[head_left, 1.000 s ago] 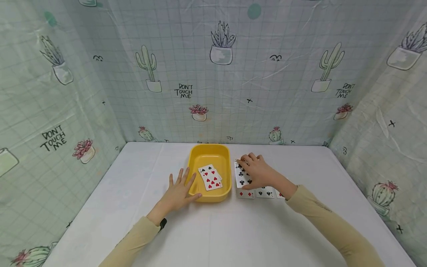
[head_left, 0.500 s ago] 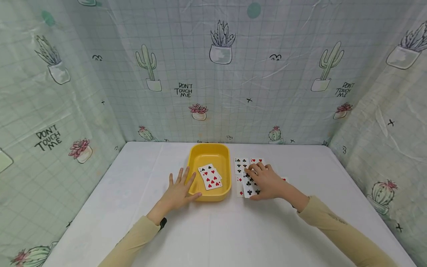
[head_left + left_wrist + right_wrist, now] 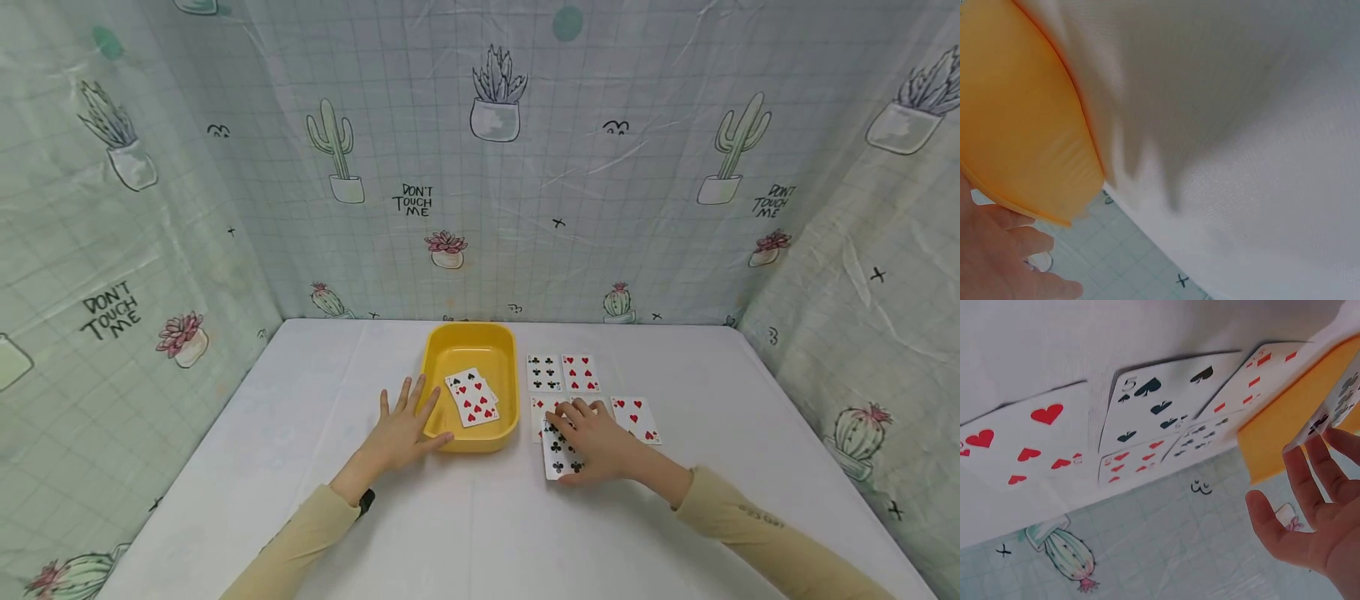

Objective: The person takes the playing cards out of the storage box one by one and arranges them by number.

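Note:
My right hand (image 3: 600, 446) pinches a clubs card (image 3: 558, 460) between thumb and fingers, in front of the near row of playing cards. In the right wrist view that card (image 3: 1349, 394) shows at the fingertips, tilted up. A five of diamonds (image 3: 542, 410) lies partly behind the hand, and the five of spades (image 3: 1166, 403) is mostly covered by it in the head view. My left hand (image 3: 397, 437) rests with spread fingers against the left rim of the yellow tray (image 3: 457, 354). Inside the tray, a hearts card (image 3: 478, 408) overlaps a spades card (image 3: 457, 377).
A six of clubs (image 3: 543, 372) and a six of hearts (image 3: 581, 373) lie side by side in the back row, right of the tray. The five of hearts (image 3: 636, 419) ends the near row. A patterned cloth (image 3: 637, 233) rises behind the white table (image 3: 480, 533).
The right hand has brought the clubs card from over the back row down toward the near side, uncovering the two sixes and the five of hearts. The left hand and tray have stayed put.

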Tool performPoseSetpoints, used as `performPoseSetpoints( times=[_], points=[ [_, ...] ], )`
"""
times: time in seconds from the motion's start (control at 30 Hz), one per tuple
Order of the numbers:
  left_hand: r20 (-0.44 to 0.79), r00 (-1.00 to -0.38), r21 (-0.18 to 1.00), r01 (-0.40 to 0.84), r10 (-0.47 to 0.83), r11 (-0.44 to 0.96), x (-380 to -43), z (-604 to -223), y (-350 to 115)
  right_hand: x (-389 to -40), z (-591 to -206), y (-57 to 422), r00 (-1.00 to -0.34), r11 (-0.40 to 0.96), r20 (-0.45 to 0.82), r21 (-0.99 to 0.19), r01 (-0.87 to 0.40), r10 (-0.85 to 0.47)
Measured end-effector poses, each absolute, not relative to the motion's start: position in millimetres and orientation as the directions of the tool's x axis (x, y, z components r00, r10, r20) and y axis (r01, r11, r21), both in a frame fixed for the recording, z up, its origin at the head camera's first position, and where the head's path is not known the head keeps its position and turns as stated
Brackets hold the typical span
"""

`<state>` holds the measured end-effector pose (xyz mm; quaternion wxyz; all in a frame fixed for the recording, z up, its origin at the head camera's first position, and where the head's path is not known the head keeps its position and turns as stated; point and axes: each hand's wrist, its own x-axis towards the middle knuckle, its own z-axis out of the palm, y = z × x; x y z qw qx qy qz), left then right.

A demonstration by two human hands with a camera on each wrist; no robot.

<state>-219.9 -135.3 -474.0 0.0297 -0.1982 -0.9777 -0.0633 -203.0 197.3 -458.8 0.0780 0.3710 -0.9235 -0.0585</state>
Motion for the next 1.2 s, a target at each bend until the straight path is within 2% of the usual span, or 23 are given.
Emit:
performPoseSetpoints(
  times=[0.27,0.53,0.8,1.2],
  points=[
    [0.08,-0.921,0.106,0.388,0.381,0.915,-219,-474,-135,-198,-473,188,-0.727,0.725,0.043,0.13,-0.676,-0.686],
    [0.074,-0.924,0.118,0.383,0.376,0.916,-221,-475,-136,-198,-483,180,-0.701,0.697,0.018,0.127,-0.706,-0.713],
    [0.069,-0.924,0.114,0.382,0.376,0.917,-222,-476,-136,-194,-485,175,-0.723,0.714,-0.046,0.128,-0.689,-0.689],
    [0.076,-0.922,0.126,0.386,0.379,0.914,-220,-474,-135,-191,-488,181,-0.71,0.703,-0.043,0.117,-0.702,-0.703]
  ],
)
